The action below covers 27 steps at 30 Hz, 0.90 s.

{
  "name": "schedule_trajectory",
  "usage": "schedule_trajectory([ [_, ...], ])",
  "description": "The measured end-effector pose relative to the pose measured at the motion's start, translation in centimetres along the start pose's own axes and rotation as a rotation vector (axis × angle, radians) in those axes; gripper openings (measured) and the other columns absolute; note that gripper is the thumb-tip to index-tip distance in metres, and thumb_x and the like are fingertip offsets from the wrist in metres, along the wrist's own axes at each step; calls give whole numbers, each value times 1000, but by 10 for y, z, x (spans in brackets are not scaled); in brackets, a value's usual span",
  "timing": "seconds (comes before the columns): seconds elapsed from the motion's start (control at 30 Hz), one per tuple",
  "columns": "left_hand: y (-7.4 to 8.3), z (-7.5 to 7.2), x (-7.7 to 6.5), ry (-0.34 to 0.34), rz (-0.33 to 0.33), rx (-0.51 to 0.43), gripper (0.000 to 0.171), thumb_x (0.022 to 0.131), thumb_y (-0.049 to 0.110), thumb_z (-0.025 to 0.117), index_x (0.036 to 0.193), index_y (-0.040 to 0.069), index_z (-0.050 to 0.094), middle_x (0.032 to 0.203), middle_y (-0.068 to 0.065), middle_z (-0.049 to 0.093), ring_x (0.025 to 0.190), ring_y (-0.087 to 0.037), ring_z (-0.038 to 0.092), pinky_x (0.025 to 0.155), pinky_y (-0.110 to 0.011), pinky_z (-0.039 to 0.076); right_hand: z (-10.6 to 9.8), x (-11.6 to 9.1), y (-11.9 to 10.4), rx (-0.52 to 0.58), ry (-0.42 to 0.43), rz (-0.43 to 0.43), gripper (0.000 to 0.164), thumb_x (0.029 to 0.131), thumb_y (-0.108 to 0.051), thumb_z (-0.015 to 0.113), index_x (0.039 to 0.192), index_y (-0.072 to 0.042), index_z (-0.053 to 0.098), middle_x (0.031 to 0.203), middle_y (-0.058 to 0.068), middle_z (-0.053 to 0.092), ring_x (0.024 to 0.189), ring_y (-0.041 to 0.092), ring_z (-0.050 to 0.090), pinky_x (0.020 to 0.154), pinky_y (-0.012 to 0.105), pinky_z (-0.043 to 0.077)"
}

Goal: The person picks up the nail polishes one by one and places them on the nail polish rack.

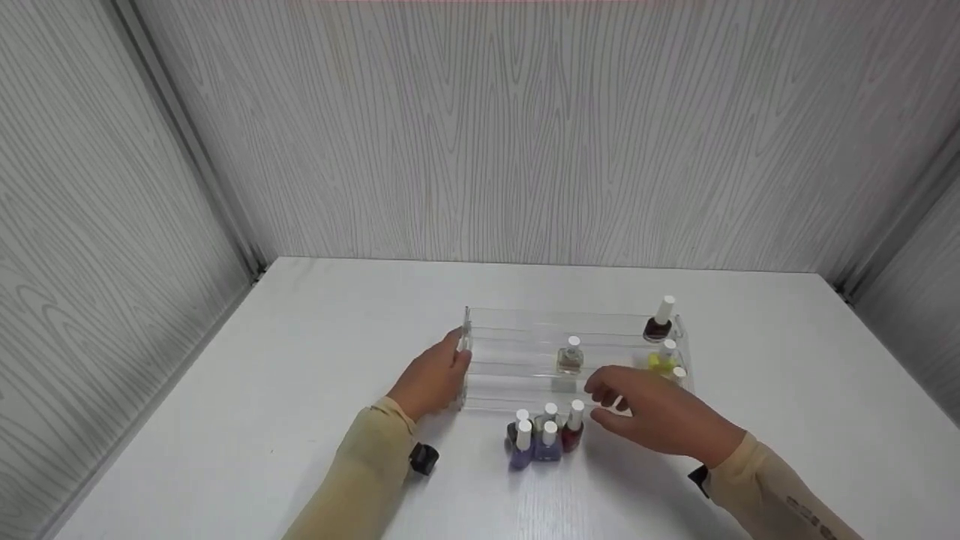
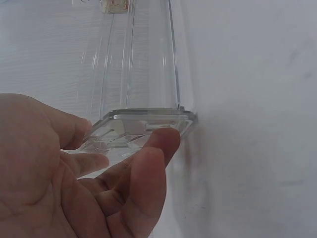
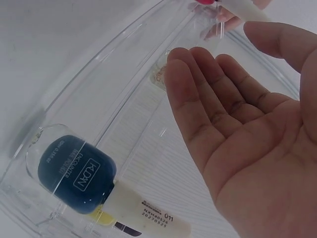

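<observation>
A clear acrylic tiered rack [image 1: 517, 349] stands on the table. My left hand [image 1: 431, 376] holds its left end, fingers bent against the side panel [image 2: 148, 116] in the left wrist view. Over the rack's front right hovers my right hand [image 1: 649, 409], holding nothing, fingers loosely bent. Close to its fingertips is a red nail polish bottle [image 1: 572, 435], in a white-capped cluster with purple bottles [image 1: 548, 450]. On the rack sit a clear-gold bottle [image 1: 570, 360], a dark bottle [image 1: 658, 328] and a yellow bottle [image 1: 660, 363]. Another white cap [image 1: 679, 373] shows, its body hidden by my right hand.
White wood-grain panels [image 1: 480, 135] enclose the white tabletop [image 1: 345, 300] at the back and sides. Black wrist devices [image 1: 424, 458] show at both sleeves. A dark blue bottle [image 3: 77, 173] with a white cap fills the lower left of the right wrist view.
</observation>
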<state>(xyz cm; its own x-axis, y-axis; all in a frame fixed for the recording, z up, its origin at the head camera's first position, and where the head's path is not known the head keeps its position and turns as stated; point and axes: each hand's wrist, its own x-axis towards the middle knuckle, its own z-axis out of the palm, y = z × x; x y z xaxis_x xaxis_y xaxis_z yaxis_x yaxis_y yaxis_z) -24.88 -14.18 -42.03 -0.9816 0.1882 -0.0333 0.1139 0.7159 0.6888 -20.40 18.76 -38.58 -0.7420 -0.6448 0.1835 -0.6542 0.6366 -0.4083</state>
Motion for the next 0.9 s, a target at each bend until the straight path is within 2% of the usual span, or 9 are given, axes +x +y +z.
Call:
schedule_trajectory([
  [0.23, 2, 1, 0, 11, -4, 19, 57, 113, 32, 37, 163, 7, 29, 138, -16, 63, 101, -23, 63, 95, -47, 47, 5, -1, 1, 16, -61, -6, 21, 97, -19, 72, 117, -16, 65, 108, -6, 68, 98, 13, 66, 84, 37, 57],
  [0.3, 2, 1, 0, 10, 0, 18, 57, 113, 31, 37, 163, 7, 28, 133, -16, 65, 93, -22, 65, 91, -46, 49, 7, -1, 2, 17, -74, -12, 22, 97, -19, 72, 118, -17, 65, 108, -6, 68, 100, 12, 66, 85, 37, 56],
  [0.43, 3, 1, 0, 9, 1, 6, 56, 112, 30, 37, 163, 8, 28, 119, -12, 68, 68, -17, 63, 75, -42, 51, 8, -1, 2, 21, -80, -48, 22, 97, -16, 72, 118, -17, 65, 107, -7, 68, 98, 12, 66, 84, 37, 57],
  [0.5, 3, 1, 0, 12, -2, 7, 56, 112, 30, 37, 163, 7, 29, 116, -12, 69, 64, -16, 61, 72, -41, 51, 8, 0, 1, 27, -85, -64, 23, 97, -15, 72, 119, -16, 65, 108, -6, 68, 97, 13, 66, 83, 36, 57],
  [0.67, 2, 2, 1, 26, -4, 26, 57, 112, 32, 37, 163, 6, 29, 124, -13, 68, 79, -17, 61, 85, -44, 49, 10, 1, -1, 30, -101, -86, 25, 96, -11, 71, 120, -13, 64, 108, -3, 68, 97, 16, 67, 84, 36, 57],
  [0.9, 1, 2, 1, 24, -6, 18, 57, 113, 33, 37, 163, 8, 28, 128, -13, 67, 87, -20, 63, 89, -46, 49, 13, 3, 0, 33, -127, -87, 22, 97, -11, 71, 117, -14, 64, 107, -6, 67, 97, 16, 68, 84, 35, 58],
])
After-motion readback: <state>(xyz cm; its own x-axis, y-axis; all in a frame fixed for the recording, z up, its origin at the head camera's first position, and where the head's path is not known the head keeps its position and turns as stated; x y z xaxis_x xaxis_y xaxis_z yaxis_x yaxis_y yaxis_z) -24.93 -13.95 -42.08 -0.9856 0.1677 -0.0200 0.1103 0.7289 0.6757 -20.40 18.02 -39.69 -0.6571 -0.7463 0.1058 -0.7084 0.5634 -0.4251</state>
